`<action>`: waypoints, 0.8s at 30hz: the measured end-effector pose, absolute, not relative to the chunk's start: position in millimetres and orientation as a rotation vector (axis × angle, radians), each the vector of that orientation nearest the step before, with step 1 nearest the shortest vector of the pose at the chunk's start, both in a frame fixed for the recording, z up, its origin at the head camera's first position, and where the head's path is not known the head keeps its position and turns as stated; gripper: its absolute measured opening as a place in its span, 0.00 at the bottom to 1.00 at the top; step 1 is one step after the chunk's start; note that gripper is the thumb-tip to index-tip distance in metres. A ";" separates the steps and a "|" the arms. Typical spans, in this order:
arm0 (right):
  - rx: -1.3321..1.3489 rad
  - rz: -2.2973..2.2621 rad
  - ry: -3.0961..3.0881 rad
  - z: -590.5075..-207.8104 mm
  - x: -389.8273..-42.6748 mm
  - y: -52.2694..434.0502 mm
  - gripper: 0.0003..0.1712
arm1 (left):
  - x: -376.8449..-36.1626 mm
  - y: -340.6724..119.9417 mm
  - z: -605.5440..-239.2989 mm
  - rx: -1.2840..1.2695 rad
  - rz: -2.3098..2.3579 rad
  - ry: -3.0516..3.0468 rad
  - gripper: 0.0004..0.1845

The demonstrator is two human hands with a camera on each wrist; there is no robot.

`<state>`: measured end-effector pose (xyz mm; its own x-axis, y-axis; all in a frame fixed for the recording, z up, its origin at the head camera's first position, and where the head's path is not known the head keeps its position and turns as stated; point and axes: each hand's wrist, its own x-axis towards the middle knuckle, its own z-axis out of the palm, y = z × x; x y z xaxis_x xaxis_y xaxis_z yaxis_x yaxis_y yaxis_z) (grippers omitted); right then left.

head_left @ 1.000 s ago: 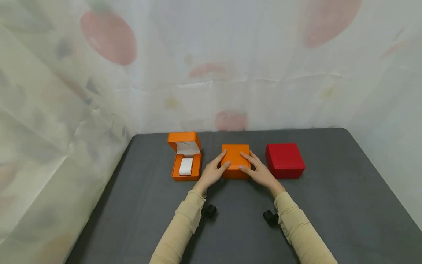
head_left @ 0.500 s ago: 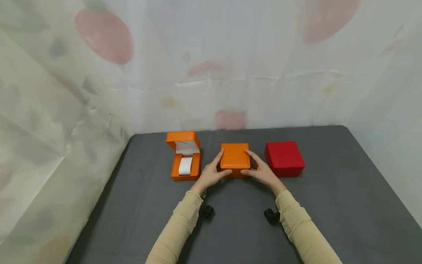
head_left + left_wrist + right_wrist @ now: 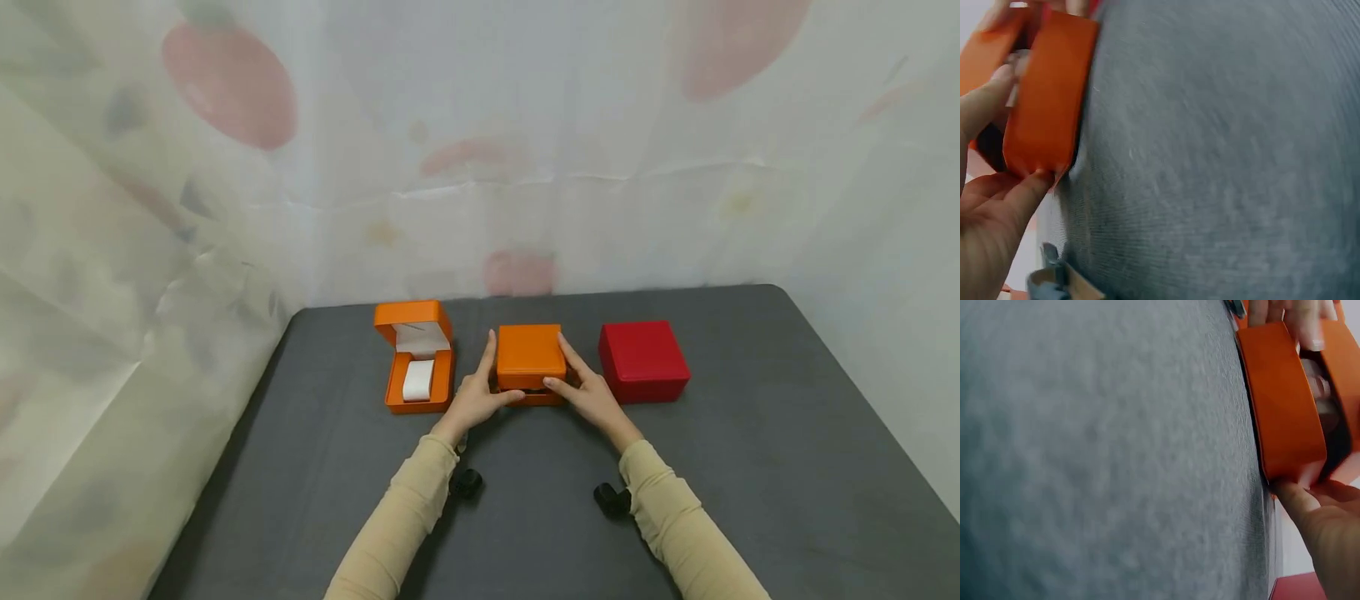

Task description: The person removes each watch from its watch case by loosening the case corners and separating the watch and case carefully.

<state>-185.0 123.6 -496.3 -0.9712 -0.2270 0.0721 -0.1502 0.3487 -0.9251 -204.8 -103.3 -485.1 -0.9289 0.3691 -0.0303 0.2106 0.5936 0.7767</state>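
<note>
— What's the middle orange box [image 3: 531, 358] made of, from where I sit?

— I read it as smooth, matt leatherette. The red box [image 3: 643, 361], centre right of the frame, has the same dull finish.

— And underneath?

— I see a dark grey table cover [image 3: 750, 467], finely woven cloth, matt. Behind is a thin, translucent printed curtain [image 3: 480, 150]. The open orange box [image 3: 417, 367] has pale, soft-looking lining.

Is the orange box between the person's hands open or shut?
Slightly open: the middle orange box shows a dark gap under its lid at the front, which the wrist views confirm.
</note>
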 end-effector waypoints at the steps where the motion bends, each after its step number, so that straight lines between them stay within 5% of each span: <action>1: -0.329 -1.708 2.542 -496.3 -184.8 122.2 0.44 | -204.4 -103.2 -485.7 0.487 1.248 2.644 0.57; 11: -0.042 -1.598 2.670 -486.0 -184.4 108.1 0.37 | -201.1 -98.0 -488.6 0.465 1.284 2.680 0.60; 24: 0.276 -1.783 2.526 -465.8 -196.5 97.0 0.48 | -201.2 -101.4 -489.4 0.623 1.355 2.689 0.54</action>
<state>-196.5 97.0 -465.8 -0.9835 0.1230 -0.1324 0.1659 0.3246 -0.9312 -201.2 -101.4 -489.4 -0.9157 0.3836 0.1201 0.3247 0.5297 0.7836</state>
